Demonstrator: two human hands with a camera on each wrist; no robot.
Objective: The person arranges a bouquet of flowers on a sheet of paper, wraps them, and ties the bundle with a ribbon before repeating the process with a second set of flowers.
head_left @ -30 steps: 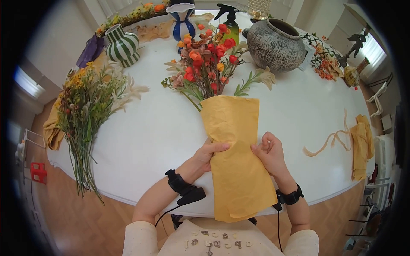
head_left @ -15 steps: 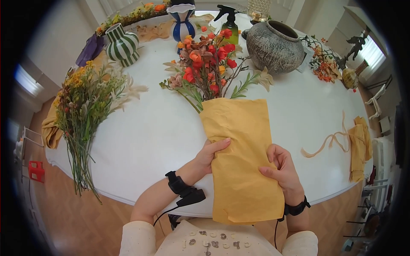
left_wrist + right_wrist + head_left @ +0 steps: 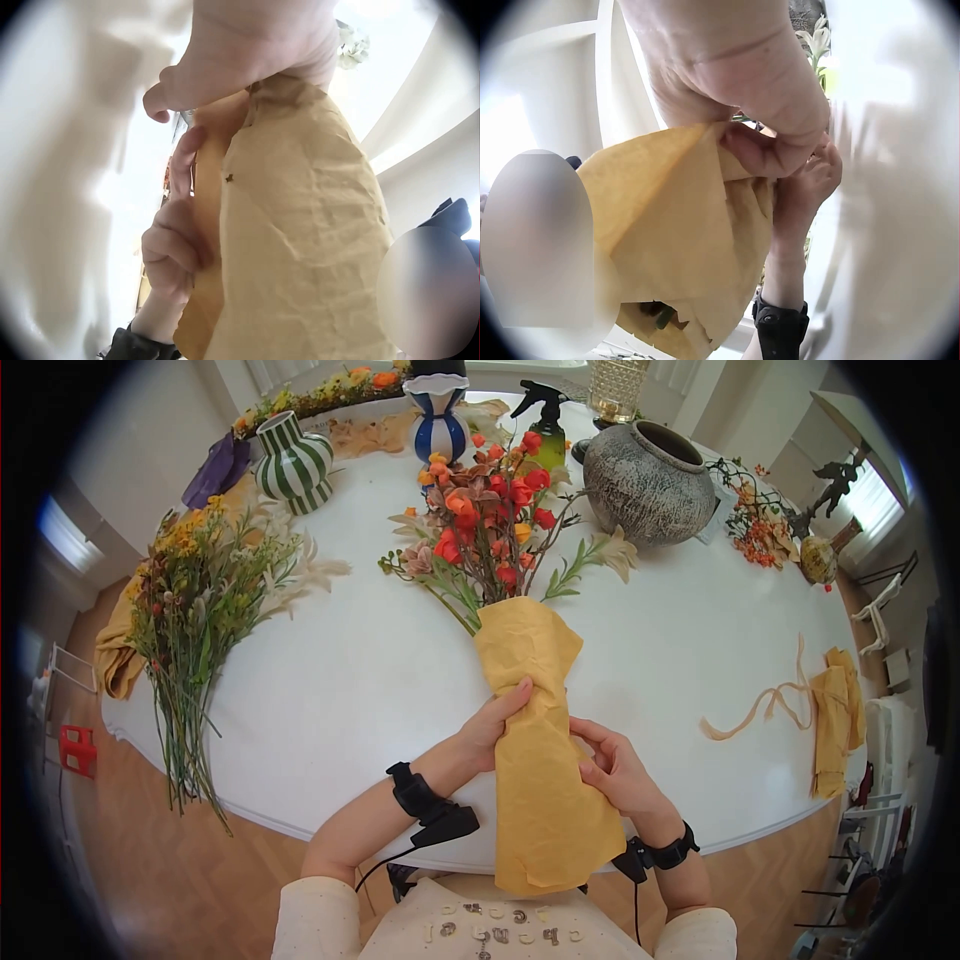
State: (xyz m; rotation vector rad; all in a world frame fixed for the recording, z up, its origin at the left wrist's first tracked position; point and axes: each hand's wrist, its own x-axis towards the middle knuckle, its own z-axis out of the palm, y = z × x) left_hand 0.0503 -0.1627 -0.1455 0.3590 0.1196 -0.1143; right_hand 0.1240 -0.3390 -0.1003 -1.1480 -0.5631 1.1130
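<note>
A bouquet of red and orange artificial flowers [image 3: 470, 520] stands out of a sheet of yellow wrapping paper [image 3: 550, 815] in the head view. My left hand [image 3: 487, 732] grips the wrapped stems from the left, thumb across the front of the paper. On the other side, my right hand [image 3: 622, 778] pinches the paper's right edge, thumb in front and fingers behind. The paper is drawn narrow at the hands and flares below them. In the right wrist view, a green stem end [image 3: 662, 318] shows inside the paper's lower opening [image 3: 649, 337]. Most of the stems are hidden.
A loose bunch of yellow flowers [image 3: 190, 630] lies at the table's left. Folded yellow paper [image 3: 832, 725] and a beige ribbon [image 3: 765, 710] lie at the right. Behind stand a green-striped vase [image 3: 292, 465], a blue-striped vase [image 3: 437, 435], a spray bottle [image 3: 547, 430] and a grey pot [image 3: 648, 490].
My right hand first shifted right and down as the paper spread wide, then came back left, drawing its right side in round the stems. The left hand kept its grip.
</note>
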